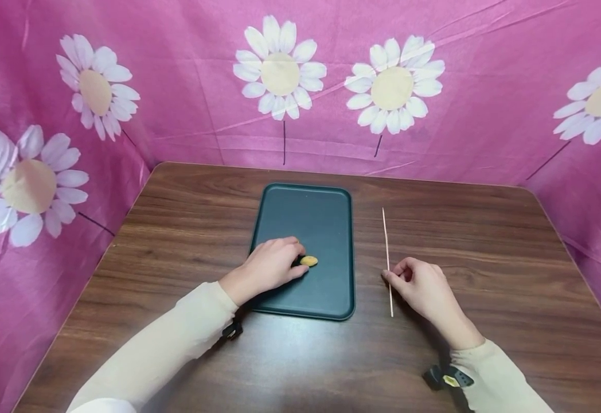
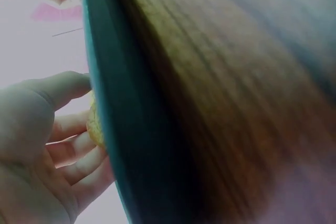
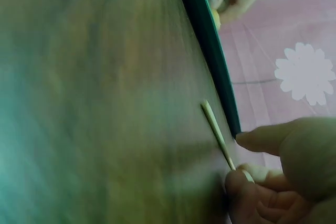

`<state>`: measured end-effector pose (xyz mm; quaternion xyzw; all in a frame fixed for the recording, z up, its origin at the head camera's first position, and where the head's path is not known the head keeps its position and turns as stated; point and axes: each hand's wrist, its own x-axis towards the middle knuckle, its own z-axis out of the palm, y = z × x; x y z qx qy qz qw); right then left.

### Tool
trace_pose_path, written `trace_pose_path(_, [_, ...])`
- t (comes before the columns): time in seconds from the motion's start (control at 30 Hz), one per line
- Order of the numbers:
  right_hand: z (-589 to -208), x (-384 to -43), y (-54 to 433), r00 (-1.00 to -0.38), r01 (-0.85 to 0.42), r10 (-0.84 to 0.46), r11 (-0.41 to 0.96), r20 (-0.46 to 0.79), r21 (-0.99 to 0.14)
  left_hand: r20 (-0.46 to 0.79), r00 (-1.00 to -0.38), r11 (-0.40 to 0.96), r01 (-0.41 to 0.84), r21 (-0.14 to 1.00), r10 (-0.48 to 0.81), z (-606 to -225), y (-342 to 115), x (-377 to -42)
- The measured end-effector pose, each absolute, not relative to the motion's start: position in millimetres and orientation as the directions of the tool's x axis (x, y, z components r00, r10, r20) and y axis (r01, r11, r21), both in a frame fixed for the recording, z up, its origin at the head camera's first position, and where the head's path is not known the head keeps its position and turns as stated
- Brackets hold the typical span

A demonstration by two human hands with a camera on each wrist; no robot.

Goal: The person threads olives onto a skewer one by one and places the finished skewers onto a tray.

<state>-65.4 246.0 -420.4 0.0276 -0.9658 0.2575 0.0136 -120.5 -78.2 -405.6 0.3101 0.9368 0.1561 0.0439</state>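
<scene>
A small yellow oval piece (image 1: 308,261) is at the fingertips of my left hand (image 1: 274,264), over the dark green tray (image 1: 311,209). My thumb and fingers hold it from either side; in the left wrist view the tray rim partly hides the yellow piece (image 2: 95,124). To the right of the tray, a thin wooden skewer (image 1: 386,241) points away from me. My right hand (image 1: 424,289) has it at the fingertips, nearer its close end. In the right wrist view, the curled fingers cover part of the skewer (image 3: 216,129).
The tray lies on a brown wood-grain table (image 1: 187,212). Pink fabric (image 1: 187,86) printed with white daisies hangs behind the table and along its sides. A black strap device (image 1: 447,377) sits on my right wrist.
</scene>
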Motion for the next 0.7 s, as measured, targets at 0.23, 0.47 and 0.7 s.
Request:
trace_pose_path(0.23, [-422.2, -64.4, 240.2, -0.999, -0.04, -0.04, 0.89, 0.009, -0.454, 0.005, -0.8, 0.77, 0.579, 0.267, 0.6, -408.7, -76.6, -121.2])
trace_pose_path(0.47, [-417.2, -65.3, 241.6, -1.0, 0.001, -0.002, 0.905, -0.007, -0.426, 0.041, -0.783, 0.754, 0.61, 0.245, 0.621, -410.6, -75.0, -122.5])
trace_pose_path(0.7, [-413.5, -68.7, 240.8, -0.999, -0.006, -0.023, 0.921, -0.04, -0.389, 0.072, -0.784, 0.743, 0.61, 0.277, 0.617, -410.2, -76.3, -121.0])
